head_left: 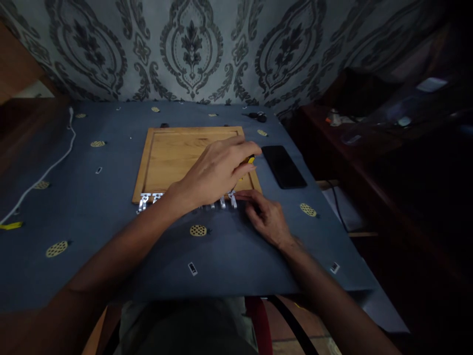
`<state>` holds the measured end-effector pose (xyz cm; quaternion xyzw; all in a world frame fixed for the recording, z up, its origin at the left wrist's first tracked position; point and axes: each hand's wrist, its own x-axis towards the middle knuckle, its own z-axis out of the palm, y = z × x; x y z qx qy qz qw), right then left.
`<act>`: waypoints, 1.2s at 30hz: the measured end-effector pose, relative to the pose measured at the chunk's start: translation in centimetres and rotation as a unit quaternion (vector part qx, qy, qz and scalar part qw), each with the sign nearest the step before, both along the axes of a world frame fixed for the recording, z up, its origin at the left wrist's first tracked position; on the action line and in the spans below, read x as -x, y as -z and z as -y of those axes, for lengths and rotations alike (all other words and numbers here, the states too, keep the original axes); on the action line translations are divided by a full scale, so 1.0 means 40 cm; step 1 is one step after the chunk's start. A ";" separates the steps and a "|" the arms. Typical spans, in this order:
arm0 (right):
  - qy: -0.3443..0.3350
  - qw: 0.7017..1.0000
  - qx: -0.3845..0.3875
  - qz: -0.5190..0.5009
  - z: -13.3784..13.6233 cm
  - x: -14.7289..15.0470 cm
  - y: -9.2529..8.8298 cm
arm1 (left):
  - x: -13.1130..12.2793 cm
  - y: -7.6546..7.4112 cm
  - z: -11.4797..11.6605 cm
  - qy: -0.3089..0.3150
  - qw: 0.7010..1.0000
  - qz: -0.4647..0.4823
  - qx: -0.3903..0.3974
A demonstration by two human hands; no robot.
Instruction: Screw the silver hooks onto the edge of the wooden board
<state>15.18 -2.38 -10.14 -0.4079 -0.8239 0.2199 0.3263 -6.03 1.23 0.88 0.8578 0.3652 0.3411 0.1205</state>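
A wooden board (172, 155) with a raised rim lies on the table. Several small silver metal clips (144, 201) line its front edge, some hidden behind my left forearm. My left hand (218, 170) reaches across the board, fingers closed around a yellow-and-black screwdriver (251, 159). Its handle is mostly covered by the fingers, and it points down toward the rightmost metal clip (232, 198). At the board's front right corner, my right hand (268, 217) has its index finger stretched against that clip. The right thumb and other fingers are bent below it.
Right of the board lies a black phone (284, 166), with keys (257, 116) farther back. A white cable (55, 162) runs along the left side of the blue tablecloth (111, 231). A patterned wall (192, 49) stands behind the table, and dark furniture (369, 167) is at the right.
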 end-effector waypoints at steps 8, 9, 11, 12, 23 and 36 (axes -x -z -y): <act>0.007 1.000 -0.009 0.004 0.001 0.002 -0.002 | -0.001 -0.007 0.003 0.001 0.999 0.019 0.034; 0.007 1.000 -0.006 0.003 0.001 0.002 -0.003 | -0.003 -0.006 0.003 -0.003 0.999 0.027 0.045; 0.007 1.000 0.000 0.001 0.002 0.002 -0.003 | -0.012 0.002 0.005 -0.007 0.996 0.059 0.071; 0.006 1.000 0.002 0.000 0.001 0.002 -0.003 | -0.018 0.008 0.007 -0.004 0.992 0.083 0.091; -0.009 1.000 -0.004 -0.013 -0.003 0.006 -0.004 | -0.128 0.043 -0.005 0.002 0.918 0.314 0.242; -0.011 1.000 -0.009 -0.024 -0.004 0.007 0.000 | -0.154 0.021 -0.041 0.010 0.843 0.397 0.362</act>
